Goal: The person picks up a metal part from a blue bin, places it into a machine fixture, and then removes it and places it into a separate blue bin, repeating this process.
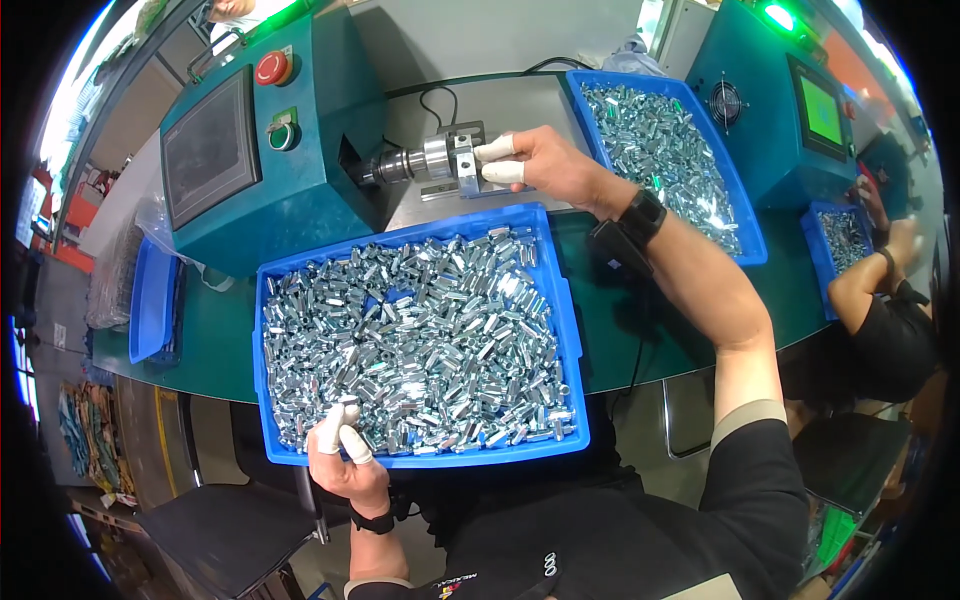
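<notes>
My right hand (548, 168), with white finger covers on its fingertips, is closed at the face of a metal clamp block (466, 165). What it pinches there, if anything, is hidden by the fingertips. A metal spindle (400, 165) runs from the teal machine (300, 190) to that block. My left hand (347, 462), also with white finger covers, pinches a small hexagonal metal piece (350, 408) over the near-left corner of a blue tray (420, 461). Shiny hexagonal metal pieces (440, 340) fill this tray in a loose heap.
A second blue tray (752, 235) of metal pieces stands at the right on the green table (620, 340). An emptier blue tray (152, 300) leans at the left. The machine carries a red stop button (273, 67). Another person's arm (865, 285) works by a second machine (760, 110).
</notes>
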{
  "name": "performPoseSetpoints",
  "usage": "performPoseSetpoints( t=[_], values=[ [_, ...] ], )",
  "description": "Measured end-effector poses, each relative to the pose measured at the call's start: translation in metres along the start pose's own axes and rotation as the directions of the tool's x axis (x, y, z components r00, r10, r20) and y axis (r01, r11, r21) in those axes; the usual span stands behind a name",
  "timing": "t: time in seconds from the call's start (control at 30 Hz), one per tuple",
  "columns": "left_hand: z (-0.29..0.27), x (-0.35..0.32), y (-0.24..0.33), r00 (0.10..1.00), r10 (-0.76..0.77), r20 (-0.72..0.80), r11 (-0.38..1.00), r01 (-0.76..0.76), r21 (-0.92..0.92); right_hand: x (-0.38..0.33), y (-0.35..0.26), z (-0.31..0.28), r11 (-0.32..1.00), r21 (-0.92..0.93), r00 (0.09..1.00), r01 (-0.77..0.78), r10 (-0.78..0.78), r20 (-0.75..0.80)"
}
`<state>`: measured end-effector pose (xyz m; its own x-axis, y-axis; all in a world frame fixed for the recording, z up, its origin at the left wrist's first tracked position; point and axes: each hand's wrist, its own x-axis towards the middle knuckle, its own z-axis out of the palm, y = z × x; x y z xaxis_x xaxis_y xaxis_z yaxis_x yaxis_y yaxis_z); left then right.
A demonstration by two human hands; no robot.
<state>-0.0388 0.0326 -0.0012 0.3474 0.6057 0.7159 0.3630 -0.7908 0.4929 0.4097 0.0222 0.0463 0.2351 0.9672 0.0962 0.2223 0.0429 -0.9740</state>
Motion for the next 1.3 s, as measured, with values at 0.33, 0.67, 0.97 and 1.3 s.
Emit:
performPoseSetpoints(
  t=[0.33,0.67,0.97,1.3],
  values=[
    [0.001,-0.001,0.0,1.0,-0.016,-0.002,1.0,0.016,-0.008,0.001,0.001,0.002,0.989,-0.141,0.999,0.032,-0.037,-0.032],
    [0.001,-0.002,0.0,1.0,-0.025,-0.006,1.0,0.025,-0.019,0.0,0.002,0.006,0.987,-0.163,0.997,0.009,-0.021,-0.073],
    [0.001,-0.002,0.0,1.0,-0.006,-0.017,1.0,0.006,-0.006,0.003,0.013,0.008,1.0,0.0,0.997,0.024,-0.024,-0.073],
    [0.001,-0.004,-0.002,1.0,-0.019,-0.025,1.0,0.019,-0.005,-0.002,-0.003,0.007,0.996,-0.017,0.996,-0.086,0.086,-0.024]
  ],
)
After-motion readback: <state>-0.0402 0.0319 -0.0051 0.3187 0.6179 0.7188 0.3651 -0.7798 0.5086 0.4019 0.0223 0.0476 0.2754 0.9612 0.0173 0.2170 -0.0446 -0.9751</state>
